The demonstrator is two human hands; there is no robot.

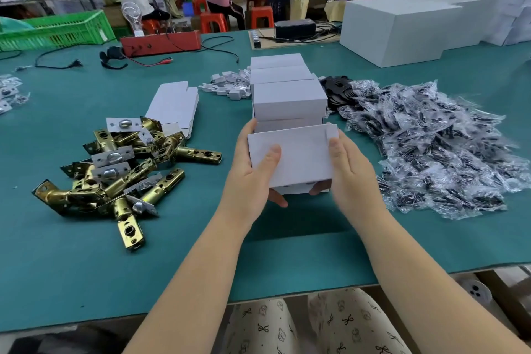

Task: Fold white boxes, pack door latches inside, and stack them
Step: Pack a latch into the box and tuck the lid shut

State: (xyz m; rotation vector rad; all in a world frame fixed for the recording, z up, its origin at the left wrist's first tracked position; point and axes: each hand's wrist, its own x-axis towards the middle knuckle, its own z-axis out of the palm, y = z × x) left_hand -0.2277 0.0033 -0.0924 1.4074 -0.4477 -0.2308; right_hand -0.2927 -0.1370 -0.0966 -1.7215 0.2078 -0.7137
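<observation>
White cardboard forms the small box (291,156) that both hands hold above the green table (201,253), just in front of the stack of finished boxes (288,95). The left hand (253,172) grips its left side, thumb on the lid and fingers curled under; the right hand (349,169) grips the right side the same way. It seems the lid is closed, but its far edge is not clear. Brass door latches (123,164) lie in a pile at the left, flat unfolded boxes (175,103) behind them, and small plastic bags (431,146) at the right.
</observation>
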